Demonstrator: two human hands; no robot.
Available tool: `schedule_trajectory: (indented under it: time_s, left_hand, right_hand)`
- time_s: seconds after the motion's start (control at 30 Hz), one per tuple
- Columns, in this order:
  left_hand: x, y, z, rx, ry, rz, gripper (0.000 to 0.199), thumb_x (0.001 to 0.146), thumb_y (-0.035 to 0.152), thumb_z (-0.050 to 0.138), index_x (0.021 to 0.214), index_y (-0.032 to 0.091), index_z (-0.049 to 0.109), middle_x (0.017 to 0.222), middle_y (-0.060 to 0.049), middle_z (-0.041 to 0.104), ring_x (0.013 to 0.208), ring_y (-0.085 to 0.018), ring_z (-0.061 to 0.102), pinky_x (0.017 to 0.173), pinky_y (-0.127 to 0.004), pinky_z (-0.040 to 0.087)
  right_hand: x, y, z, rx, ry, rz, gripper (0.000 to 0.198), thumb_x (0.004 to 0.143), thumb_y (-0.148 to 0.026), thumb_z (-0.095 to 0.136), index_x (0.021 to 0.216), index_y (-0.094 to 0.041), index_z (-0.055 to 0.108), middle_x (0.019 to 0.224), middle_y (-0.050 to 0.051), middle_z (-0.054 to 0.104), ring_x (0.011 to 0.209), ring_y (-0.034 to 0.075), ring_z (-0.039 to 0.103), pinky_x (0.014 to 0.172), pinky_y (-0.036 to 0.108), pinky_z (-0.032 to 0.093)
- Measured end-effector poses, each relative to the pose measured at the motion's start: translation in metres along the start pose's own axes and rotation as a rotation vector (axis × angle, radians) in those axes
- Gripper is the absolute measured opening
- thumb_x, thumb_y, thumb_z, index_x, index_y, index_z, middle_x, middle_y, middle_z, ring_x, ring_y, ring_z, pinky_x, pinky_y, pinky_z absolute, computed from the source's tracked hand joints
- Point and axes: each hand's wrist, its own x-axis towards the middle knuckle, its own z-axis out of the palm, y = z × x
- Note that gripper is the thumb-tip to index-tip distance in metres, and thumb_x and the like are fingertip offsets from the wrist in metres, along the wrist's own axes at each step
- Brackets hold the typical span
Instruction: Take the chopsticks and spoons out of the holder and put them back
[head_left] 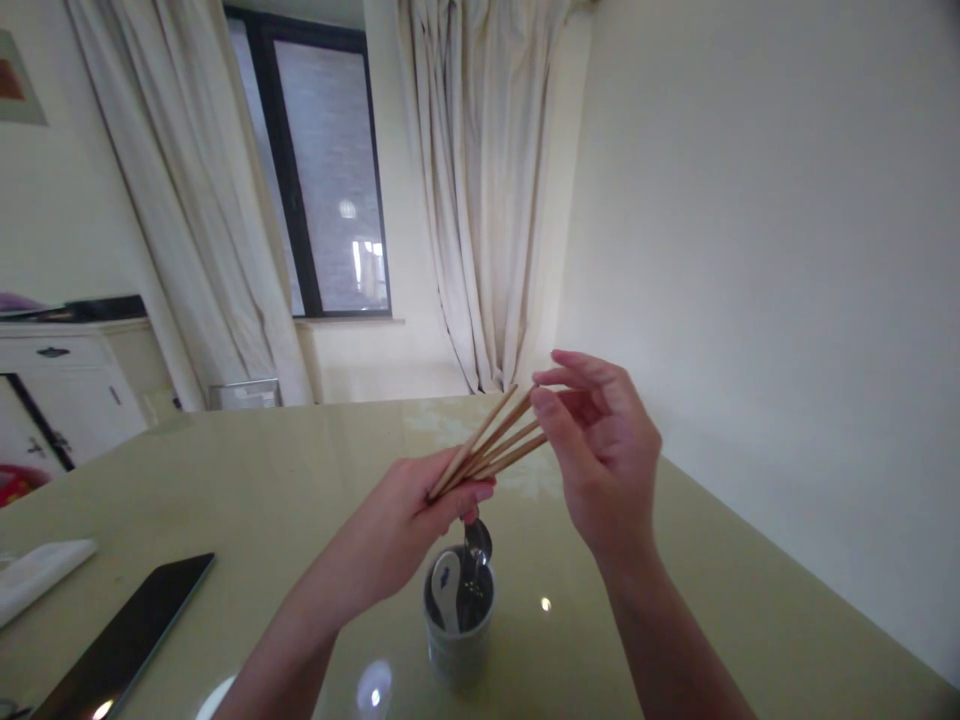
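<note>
Head view: left hand [416, 515] is grasping a fanned bundle of wooden chopsticks [487, 450] near their lower ends, thumb lying along the near side. Chopsticks are slanting up toward the right, spreading at their far ends, in the air above the table [262, 470]. Right hand [604, 455] is hovering at those far ends, fingers curling, thumb and index meeting the sticks' tips; overlap is hiding the contact, so I cannot tell whether it is pinching one or only touching.

Below the left hand, a grey cup [459, 655] is standing upright on the table. A white ceramic spoon [445, 590] with a dark blue mark is leaning inside it; beside that, a shiny metal spoon [478, 541] is sticking up, its bowl sitting just under the left fingers.

Farther left, a dark tablet [127, 635] is lying flat, well apart from the cup. A white object [45, 572] is resting beyond it, nearer the table's left edge. Behind, pale curtains [491, 200] are hanging on both sides of a dark-framed window [330, 170].
</note>
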Motion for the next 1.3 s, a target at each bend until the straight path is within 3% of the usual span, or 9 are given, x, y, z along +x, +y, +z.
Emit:
schedule_trajectory:
  time_s: [0.1,0.23,0.33,0.5,0.63,0.73,0.87,1.17,1.3]
  left_hand:
    - [-0.002,-0.002,-0.003,0.007,-0.040,-0.005,0.026,0.106,0.039,0.055,0.091,0.021,0.067,0.079,0.003,0.069,0.070,-0.013,0.059,0.066,-0.024,0.046]
    - [-0.005,0.001,-0.009,0.047,-0.072,0.063,0.028,0.107,0.035,0.050,0.089,0.021,0.067,0.084,0.002,0.072,0.077,-0.014,0.063,0.076,-0.026,0.047]
    - [-0.004,-0.003,-0.013,0.016,-0.048,0.068,0.023,0.104,0.034,0.056,0.091,0.020,0.071,0.089,0.002,0.075,0.082,-0.016,0.065,0.078,-0.026,0.049]
    - [-0.003,-0.006,-0.015,-0.010,-0.029,0.032,0.026,0.100,0.038,0.063,0.088,0.019,0.074,0.081,0.002,0.072,0.076,-0.015,0.064,0.071,-0.025,0.049]
    - [-0.004,-0.003,-0.011,-0.071,-0.167,-0.014,0.029,0.105,0.036,0.054,0.090,0.019,0.072,0.079,0.001,0.073,0.069,-0.014,0.066,0.066,-0.024,0.050]
    - [-0.002,-0.005,-0.007,-0.130,-0.223,-0.008,0.022,0.105,0.033,0.055,0.098,0.020,0.072,0.088,0.000,0.077,0.078,-0.016,0.071,0.073,-0.026,0.055]
    - [0.002,-0.013,-0.004,-0.197,-0.208,0.020,0.020,0.100,0.036,0.065,0.099,0.020,0.078,0.097,-0.003,0.080,0.091,-0.020,0.074,0.085,-0.031,0.058]
    - [-0.005,-0.001,-0.003,-0.166,-0.291,-0.051,0.027,0.109,0.039,0.047,0.111,0.020,0.066,0.082,0.002,0.070,0.064,-0.011,0.058,0.060,-0.023,0.047]
    - [-0.005,0.000,-0.003,-0.150,-0.284,-0.060,0.026,0.109,0.041,0.046,0.109,0.020,0.062,0.081,0.002,0.065,0.067,-0.012,0.056,0.063,-0.024,0.047]
  right_hand:
    - [-0.001,-0.004,-0.004,-0.059,-0.123,-0.069,0.036,0.101,-0.034,0.070,0.137,-0.028,0.067,0.131,0.009,0.074,0.114,0.026,0.073,0.099,0.044,0.060]
    - [-0.007,-0.007,-0.001,0.003,-0.339,-0.002,0.038,0.104,-0.039,0.067,0.141,-0.029,0.067,0.132,0.008,0.076,0.121,0.027,0.072,0.103,0.046,0.060]
    - [-0.008,-0.006,0.002,-0.023,-0.320,-0.028,0.033,0.106,-0.038,0.064,0.137,-0.029,0.069,0.134,0.008,0.075,0.123,0.027,0.072,0.106,0.046,0.058]
    - [-0.007,-0.002,0.005,-0.100,-0.287,-0.043,0.027,0.111,-0.039,0.054,0.119,-0.026,0.075,0.110,0.006,0.081,0.094,0.020,0.077,0.083,0.035,0.062]
    - [-0.009,0.000,0.008,-0.038,-0.238,0.002,0.035,0.111,-0.049,0.049,0.117,-0.026,0.074,0.093,0.003,0.079,0.073,0.017,0.073,0.067,0.030,0.059]
    - [-0.012,-0.002,0.009,0.023,-0.243,0.036,0.035,0.110,-0.053,0.051,0.115,-0.027,0.073,0.082,0.000,0.076,0.064,0.015,0.068,0.055,0.026,0.054]
    - [-0.015,-0.007,0.006,0.031,-0.286,0.005,0.044,0.110,-0.060,0.044,0.117,-0.027,0.073,0.083,0.002,0.076,0.065,0.017,0.071,0.057,0.029,0.056]
    - [-0.007,-0.001,0.006,0.052,-0.274,0.087,0.030,0.107,-0.050,0.058,0.114,-0.026,0.073,0.080,0.000,0.075,0.068,0.015,0.071,0.060,0.025,0.056]
    - [-0.007,0.001,0.007,0.000,-0.278,0.070,0.033,0.110,-0.050,0.053,0.121,-0.025,0.070,0.088,0.002,0.079,0.073,0.016,0.073,0.066,0.027,0.059]
